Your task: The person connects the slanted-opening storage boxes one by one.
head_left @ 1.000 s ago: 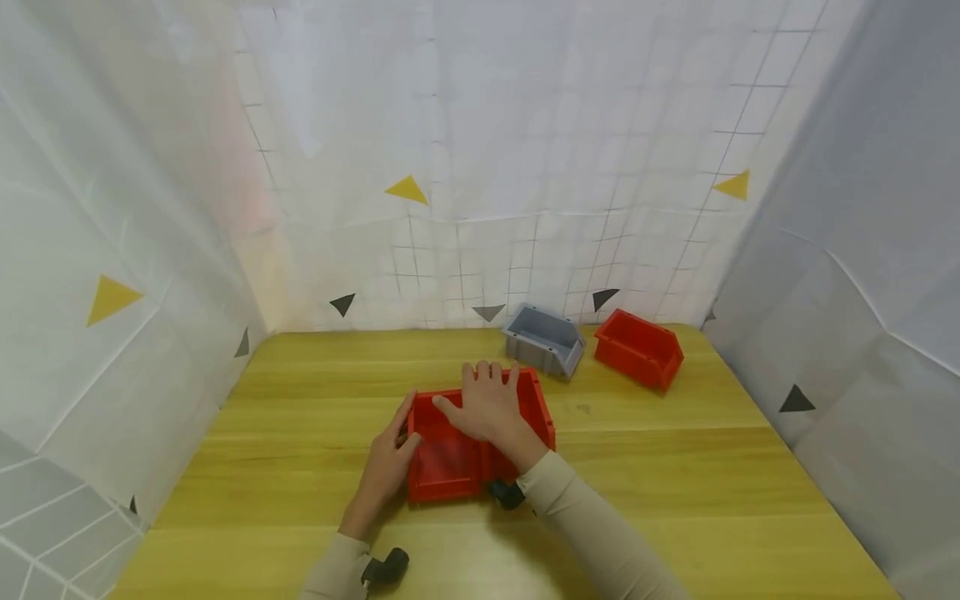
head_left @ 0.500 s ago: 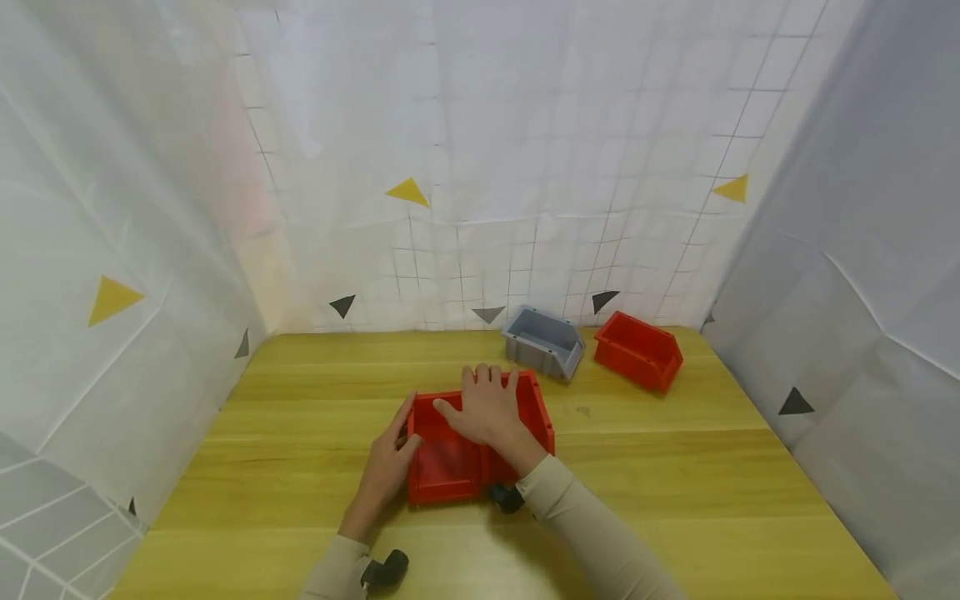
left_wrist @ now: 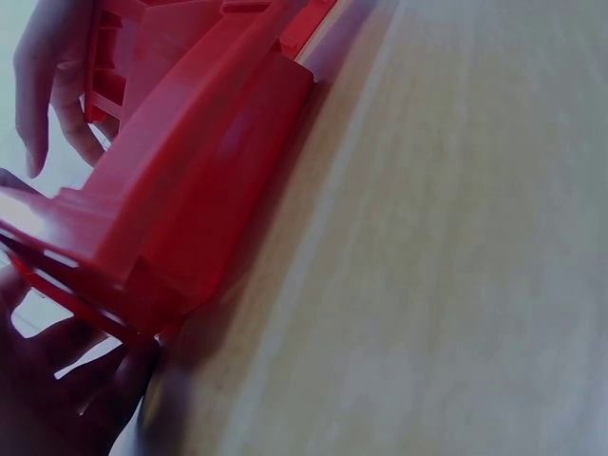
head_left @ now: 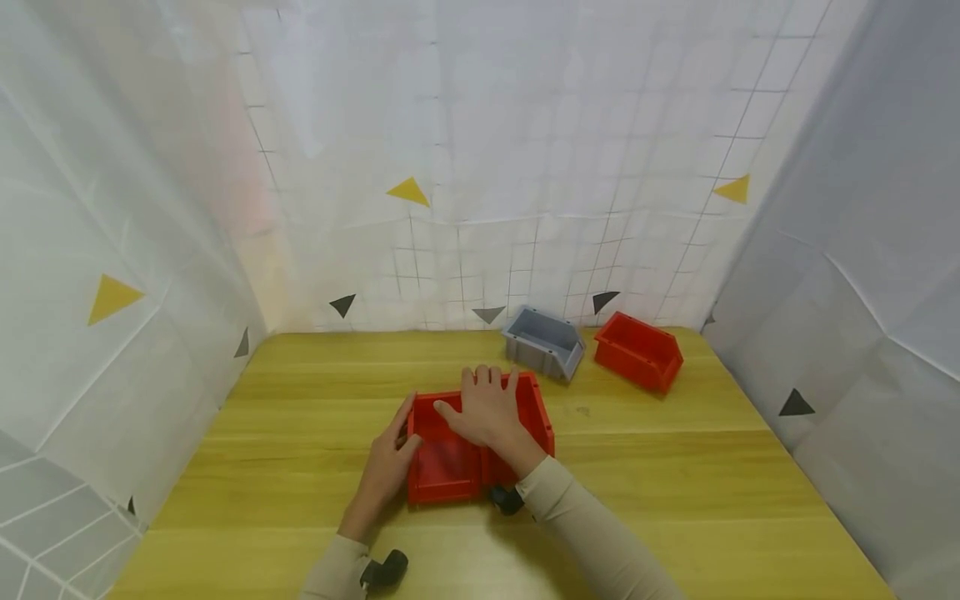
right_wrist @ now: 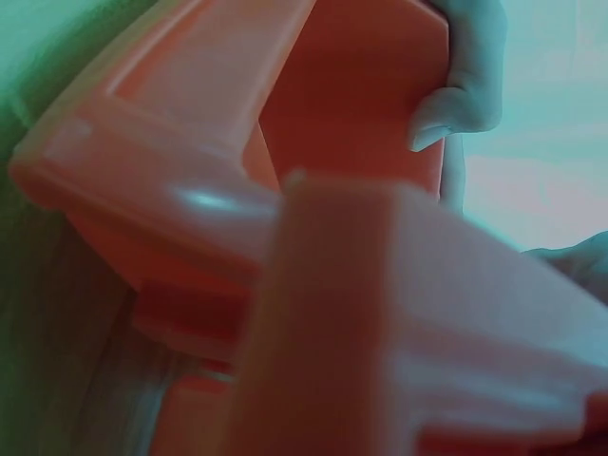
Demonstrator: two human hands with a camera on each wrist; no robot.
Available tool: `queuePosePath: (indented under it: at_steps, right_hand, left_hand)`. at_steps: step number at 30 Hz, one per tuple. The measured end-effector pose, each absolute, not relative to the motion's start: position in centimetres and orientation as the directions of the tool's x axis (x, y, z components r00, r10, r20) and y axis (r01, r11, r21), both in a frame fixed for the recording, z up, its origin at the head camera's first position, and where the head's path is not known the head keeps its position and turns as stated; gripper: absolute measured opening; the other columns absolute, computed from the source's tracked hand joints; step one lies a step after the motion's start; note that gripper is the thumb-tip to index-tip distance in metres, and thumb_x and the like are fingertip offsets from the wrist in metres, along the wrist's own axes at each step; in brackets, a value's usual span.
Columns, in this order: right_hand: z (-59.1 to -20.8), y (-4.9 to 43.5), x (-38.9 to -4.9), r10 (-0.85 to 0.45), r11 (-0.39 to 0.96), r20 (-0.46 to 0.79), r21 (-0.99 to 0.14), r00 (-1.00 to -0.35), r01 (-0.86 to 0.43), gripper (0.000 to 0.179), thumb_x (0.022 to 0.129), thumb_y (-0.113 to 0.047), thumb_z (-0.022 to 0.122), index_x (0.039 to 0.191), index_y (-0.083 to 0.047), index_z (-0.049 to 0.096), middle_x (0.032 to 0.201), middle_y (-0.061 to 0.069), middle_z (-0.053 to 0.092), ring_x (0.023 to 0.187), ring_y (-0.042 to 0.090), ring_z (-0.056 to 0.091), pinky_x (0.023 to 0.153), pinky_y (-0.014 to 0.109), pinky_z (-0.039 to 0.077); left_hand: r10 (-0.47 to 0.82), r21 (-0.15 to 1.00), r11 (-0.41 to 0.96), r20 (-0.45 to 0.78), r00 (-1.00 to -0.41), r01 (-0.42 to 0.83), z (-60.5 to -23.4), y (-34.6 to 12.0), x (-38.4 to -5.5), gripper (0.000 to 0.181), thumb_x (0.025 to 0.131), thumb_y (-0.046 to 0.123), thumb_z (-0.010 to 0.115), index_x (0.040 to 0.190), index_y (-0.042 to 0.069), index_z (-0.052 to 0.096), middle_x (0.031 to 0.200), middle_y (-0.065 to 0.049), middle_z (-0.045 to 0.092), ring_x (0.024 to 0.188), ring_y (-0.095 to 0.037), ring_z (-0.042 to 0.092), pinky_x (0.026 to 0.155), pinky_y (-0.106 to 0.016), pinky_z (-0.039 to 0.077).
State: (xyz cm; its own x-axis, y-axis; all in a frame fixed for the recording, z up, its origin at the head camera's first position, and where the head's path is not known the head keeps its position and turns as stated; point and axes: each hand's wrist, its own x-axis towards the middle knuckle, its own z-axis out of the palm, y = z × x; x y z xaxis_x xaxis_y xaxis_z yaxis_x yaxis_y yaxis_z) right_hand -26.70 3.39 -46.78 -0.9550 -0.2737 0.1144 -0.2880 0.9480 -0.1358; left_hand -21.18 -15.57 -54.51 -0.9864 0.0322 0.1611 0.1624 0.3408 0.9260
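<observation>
Two red storage bins stand side by side on the wooden table, the left bin (head_left: 448,468) meeting the right bin (head_left: 531,408) along their walls. My left hand (head_left: 386,468) grips the left bin's outer wall, thumb over the rim and fingers outside; the left wrist view shows its fingers (left_wrist: 71,347) against the bin's edge. Across the top of both bins lies my right hand (head_left: 491,414), its fingers reaching over the back rim and its thumb over the left bin. Those fingers (left_wrist: 36,85) hang curved past the rim in the left wrist view. The right palm's underside is hidden.
A grey bin (head_left: 543,340) and another red bin (head_left: 639,352) sit at the back right of the table (head_left: 645,475). White sheets (head_left: 495,125) with printed triangles and grid lines enclose the back and sides. Black wrist cameras (head_left: 385,569) hang under the sleeves.
</observation>
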Motion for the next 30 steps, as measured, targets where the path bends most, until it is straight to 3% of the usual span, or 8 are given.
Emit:
queuePosePath:
  at_steps: [15, 30]
  right_hand:
    - [-47.10, 3.32, -26.69, -0.265, 0.950, 0.119, -0.139, -0.957, -0.280, 0.082, 0.095, -0.065, 0.056, 0.151, -0.005, 0.049, 0.145, 0.019, 0.049, 0.137, 0.041, 0.038, 0.115, 0.071, 0.014]
    - [-47.27, 3.33, -26.62, -0.266, 0.948, 0.127, -0.146, -0.956, -0.283, 0.082, 0.096, -0.065, 0.055, 0.150, -0.005, 0.050, 0.146, 0.020, 0.049, 0.138, 0.041, 0.037, 0.115, 0.071, 0.012]
  left_hand:
    - [0.043, 0.918, 0.353, 0.178, -0.983, 0.181, -54.74, -15.61, -21.32, 0.068, 0.102, 0.014, 0.053, 0.165, 0.032, 0.034, 0.158, -0.011, 0.045, 0.130, -0.042, 0.056, 0.099, -0.057, 0.050]
    - [0.040, 0.915, 0.357, 0.184, -0.982, 0.186, -54.65, -15.58, -21.26, 0.069, 0.102, 0.011, 0.053, 0.165, 0.031, 0.034, 0.158, -0.012, 0.046, 0.129, -0.041, 0.057, 0.100, -0.057, 0.049]
